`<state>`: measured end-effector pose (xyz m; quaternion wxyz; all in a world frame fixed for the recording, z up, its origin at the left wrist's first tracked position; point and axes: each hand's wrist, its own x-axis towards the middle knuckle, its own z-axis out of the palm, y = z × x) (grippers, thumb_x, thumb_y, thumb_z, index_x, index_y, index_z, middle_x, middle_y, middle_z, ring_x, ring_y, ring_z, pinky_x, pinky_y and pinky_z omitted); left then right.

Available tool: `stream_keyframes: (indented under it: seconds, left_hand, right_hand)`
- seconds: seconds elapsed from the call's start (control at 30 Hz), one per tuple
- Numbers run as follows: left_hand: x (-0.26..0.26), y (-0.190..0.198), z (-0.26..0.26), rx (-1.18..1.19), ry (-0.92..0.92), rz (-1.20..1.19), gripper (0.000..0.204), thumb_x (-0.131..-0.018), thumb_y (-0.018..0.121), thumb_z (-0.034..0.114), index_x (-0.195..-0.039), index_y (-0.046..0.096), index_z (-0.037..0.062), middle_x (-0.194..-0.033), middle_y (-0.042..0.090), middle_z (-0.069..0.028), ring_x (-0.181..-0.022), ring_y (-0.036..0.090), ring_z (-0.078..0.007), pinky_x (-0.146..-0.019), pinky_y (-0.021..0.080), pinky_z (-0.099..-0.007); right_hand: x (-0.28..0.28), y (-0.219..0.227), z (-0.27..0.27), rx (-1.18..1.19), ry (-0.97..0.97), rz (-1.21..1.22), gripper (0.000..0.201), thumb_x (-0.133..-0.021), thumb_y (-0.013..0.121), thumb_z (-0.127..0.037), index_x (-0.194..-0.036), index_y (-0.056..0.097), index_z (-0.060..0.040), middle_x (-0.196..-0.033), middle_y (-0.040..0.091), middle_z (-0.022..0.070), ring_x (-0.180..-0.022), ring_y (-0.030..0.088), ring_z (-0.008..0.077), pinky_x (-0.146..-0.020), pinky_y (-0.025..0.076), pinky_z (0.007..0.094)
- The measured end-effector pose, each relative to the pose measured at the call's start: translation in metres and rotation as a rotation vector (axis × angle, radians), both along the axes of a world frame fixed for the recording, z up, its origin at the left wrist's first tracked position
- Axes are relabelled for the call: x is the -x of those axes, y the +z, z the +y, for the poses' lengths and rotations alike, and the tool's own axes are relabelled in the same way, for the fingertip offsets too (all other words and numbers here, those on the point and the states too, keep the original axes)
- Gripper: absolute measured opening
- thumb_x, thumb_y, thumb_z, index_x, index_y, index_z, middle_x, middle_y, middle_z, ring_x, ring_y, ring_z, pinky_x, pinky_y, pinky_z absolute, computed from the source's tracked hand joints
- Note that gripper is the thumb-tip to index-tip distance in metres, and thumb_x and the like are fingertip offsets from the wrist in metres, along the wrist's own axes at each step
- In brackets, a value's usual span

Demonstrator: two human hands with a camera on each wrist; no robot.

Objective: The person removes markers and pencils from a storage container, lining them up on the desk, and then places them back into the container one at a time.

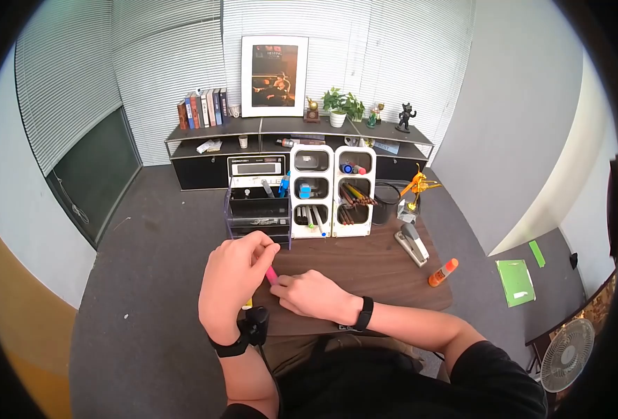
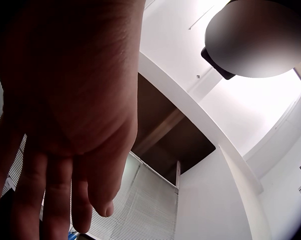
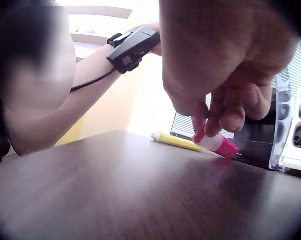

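A short pink stick (image 1: 272,275) with a pale middle is pinched by the fingertips of my right hand (image 1: 317,295); its pink ends show near the tabletop in the right wrist view (image 3: 229,149). My left hand (image 1: 233,281) is beside and above it, palm down, thumb and forefinger close together. In the left wrist view the fingers of my left hand (image 2: 73,110) hang fairly straight, with nothing seen in them. A yellow pen (image 3: 176,141) lies on the table beside the pink stick, mostly hidden under my left hand in the head view.
A dark organizer (image 1: 259,209) and white compartment holders (image 1: 333,227) with pens and pencils stand at the table's back. A stapler (image 1: 412,245) and an orange glue stick (image 1: 443,273) are at the right. A mesh cup (image 1: 384,209) stands beside the holders.
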<state>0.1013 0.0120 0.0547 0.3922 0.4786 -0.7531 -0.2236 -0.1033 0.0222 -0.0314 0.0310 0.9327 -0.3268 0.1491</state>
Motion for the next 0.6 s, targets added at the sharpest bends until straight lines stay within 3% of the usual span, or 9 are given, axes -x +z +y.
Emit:
stream_keyframes:
  seconds: [0.17, 0.23, 0.33, 0.57, 0.6]
  left_hand:
    - [-0.007, -0.004, -0.003, -0.011, 0.015, 0.062, 0.022, -0.103, 0.075, 0.023, -0.097, 0.076, 0.0015, -0.075, 0.076, -0.0125, -0.065, 0.073, -0.0285, -0.066, 0.055, -0.0397]
    - [-0.014, -0.005, -0.005, -0.013, 0.044, 0.084, 0.023, -0.103, 0.074, 0.023, -0.099, 0.077, 0.0008, -0.075, 0.076, -0.0129, -0.064, 0.073, -0.0273, -0.066, 0.056, -0.0385]
    - [-0.02, -0.002, -0.005, -0.056, 0.087, 0.06, 0.024, -0.103, 0.074, 0.024, -0.1, 0.078, 0.0008, -0.075, 0.076, -0.0132, -0.064, 0.073, -0.0272, -0.067, 0.056, -0.0382]
    - [-0.014, -0.004, -0.004, -0.046, 0.047, 0.079, 0.024, -0.103, 0.074, 0.025, -0.101, 0.078, 0.0011, -0.079, 0.078, -0.0121, -0.069, 0.074, -0.0275, -0.069, 0.056, -0.0393]
    - [-0.013, -0.004, -0.005, -0.047, 0.033, 0.041, 0.024, -0.104, 0.073, 0.023, -0.102, 0.077, -0.0009, -0.079, 0.078, -0.0106, -0.069, 0.074, -0.0218, -0.068, 0.057, -0.0356]
  right_hand:
    - [0.009, 0.001, 0.002, -0.111, -0.057, -0.091, 0.026, -0.098, 0.072, -0.019, -0.119, 0.069, -0.0042, -0.1, 0.068, 0.0125, -0.084, 0.076, 0.0312, -0.069, 0.06, 0.0449]
    - [0.007, 0.009, 0.005, 0.001, -0.048, -0.173, 0.031, -0.099, 0.074, -0.019, -0.125, 0.069, -0.004, -0.107, 0.064, 0.0128, -0.094, 0.075, 0.0303, -0.072, 0.062, 0.0442]
    - [0.009, 0.002, 0.003, 0.007, -0.138, -0.055, 0.036, -0.099, 0.075, -0.017, -0.132, 0.069, -0.0047, -0.11, 0.061, 0.0124, -0.1, 0.073, 0.0295, -0.073, 0.063, 0.043]
    - [0.016, -0.001, -0.002, -0.045, -0.098, -0.061, 0.04, -0.098, 0.078, -0.018, -0.135, 0.069, -0.0077, -0.106, 0.062, 0.0118, -0.094, 0.073, 0.0302, -0.073, 0.063, 0.0425]
    - [0.017, 0.002, 0.0, -0.077, -0.099, -0.058, 0.04, -0.097, 0.078, -0.018, -0.135, 0.069, -0.0085, -0.105, 0.062, 0.0116, -0.093, 0.073, 0.0304, -0.073, 0.063, 0.043]
